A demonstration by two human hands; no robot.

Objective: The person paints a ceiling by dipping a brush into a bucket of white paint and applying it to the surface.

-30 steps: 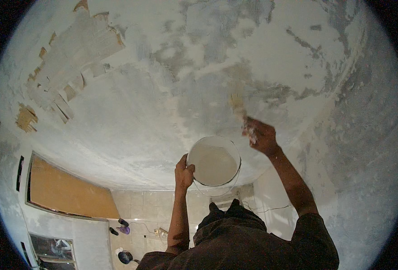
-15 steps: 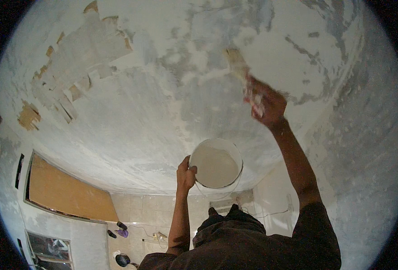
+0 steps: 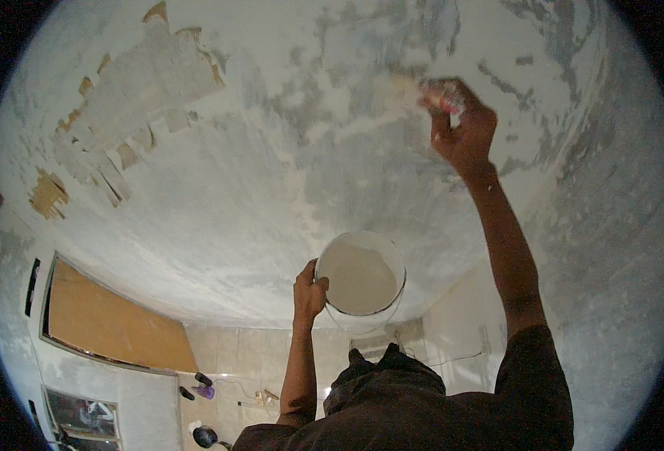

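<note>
My left hand (image 3: 309, 293) grips the rim of a white bucket (image 3: 360, 272) with pale liquid inside and a wire handle hanging below it. Higher up and to the right, my right hand (image 3: 463, 124) is closed on a white-smeared paintbrush (image 3: 441, 98) with a reddish handle; its pale bristle end is blurred against the patchy grey-and-white wall surface (image 3: 332, 158). At the upper left of that surface is a patch of torn, peeling material (image 3: 136, 86) with brown edges.
An orange-brown door (image 3: 117, 308) and a window (image 3: 82, 413) are at the lower left. On the tiled floor (image 3: 230, 346) lie dark sandals (image 3: 202, 379), a purple item (image 3: 202, 392), cords and a dark round container (image 3: 204, 436). Another grey wall (image 3: 602, 263) bends along the right.
My right hand with the brush has moved upward and a little to the right across the surface. My left hand and the bucket have shifted only slightly.
</note>
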